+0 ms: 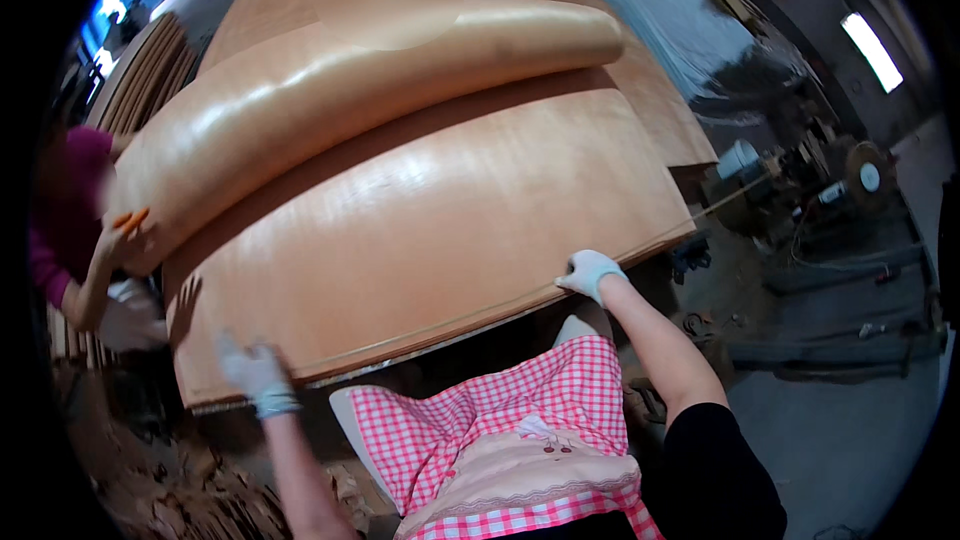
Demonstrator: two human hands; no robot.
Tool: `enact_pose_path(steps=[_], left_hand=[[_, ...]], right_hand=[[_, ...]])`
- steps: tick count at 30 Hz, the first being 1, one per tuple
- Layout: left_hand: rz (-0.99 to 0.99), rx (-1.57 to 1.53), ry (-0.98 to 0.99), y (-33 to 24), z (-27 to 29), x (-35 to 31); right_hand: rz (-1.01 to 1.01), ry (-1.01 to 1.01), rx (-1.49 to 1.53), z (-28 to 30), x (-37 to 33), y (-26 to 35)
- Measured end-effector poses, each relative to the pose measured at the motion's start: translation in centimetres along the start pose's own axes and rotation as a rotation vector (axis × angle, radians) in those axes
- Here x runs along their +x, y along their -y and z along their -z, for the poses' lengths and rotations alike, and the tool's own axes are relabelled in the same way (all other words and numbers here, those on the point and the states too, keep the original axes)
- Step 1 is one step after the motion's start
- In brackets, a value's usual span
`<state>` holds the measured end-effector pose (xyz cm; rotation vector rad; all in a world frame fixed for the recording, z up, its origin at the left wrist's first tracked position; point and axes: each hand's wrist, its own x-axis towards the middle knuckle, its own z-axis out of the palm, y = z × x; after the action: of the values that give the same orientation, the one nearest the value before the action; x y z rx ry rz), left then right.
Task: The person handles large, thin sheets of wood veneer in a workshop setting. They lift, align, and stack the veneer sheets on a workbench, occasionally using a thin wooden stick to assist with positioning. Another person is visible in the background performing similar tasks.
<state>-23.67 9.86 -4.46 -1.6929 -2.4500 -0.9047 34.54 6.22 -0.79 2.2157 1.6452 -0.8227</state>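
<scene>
A wide stack of thin, reddish-tan wood veneer sheets [430,210] lies in front of me. Its top sheet is bent back on itself into a long, glossy curl [380,75] across the far part. My right hand [592,273], in a pale glove, closes on the near edge of the veneer, thumb on top; its fingertips are partly hidden. Over the near left corner is my left hand [258,375], also gloved and blurred by motion. Its fingers look stretched out and apart, holding nothing. A thin cord-like line [725,202] runs along the near edge toward the right.
At the left, a co-worker in a magenta top [70,210] has a hand with orange fingertips [130,222] at the curl's end. Machinery [830,170] and a pale bucket [737,158] stand right. Plastic-covered material [680,25] is behind. Wood scraps [215,495] litter the lower left floor.
</scene>
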Motion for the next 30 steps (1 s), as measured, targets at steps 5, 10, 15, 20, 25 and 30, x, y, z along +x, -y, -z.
enact_pose_path(steps=[5,10,15,20,25,30], left_hand=[[-0.627,0.018,0.478,-26.6,-6.1,-13.7],[-0.833,0.006,0.578,-32.3,-9.4,-18.3],[-0.86,0.118,0.574,-31.9,-9.9,-18.3],[-0.858,0.193,0.626,-32.3,-9.1,-18.2],[-0.88,0.213,0.592,-32.2,-9.3,-18.4],[-0.836,0.232,0.637,-32.8,-8.7,-18.7]], right_hand=[[0.016,-0.047,0.018,-0.9,0.3,-1.0],[0.053,0.002,0.147,0.2,-1.5,-1.3],[0.047,-0.097,0.252,3.2,-0.8,-13.7],[-0.156,-0.257,0.106,6.8,0.3,-28.3],[-0.395,-0.204,0.051,6.1,3.5,-32.9],[-0.733,-0.475,0.571,2.7,3.8,-34.1]])
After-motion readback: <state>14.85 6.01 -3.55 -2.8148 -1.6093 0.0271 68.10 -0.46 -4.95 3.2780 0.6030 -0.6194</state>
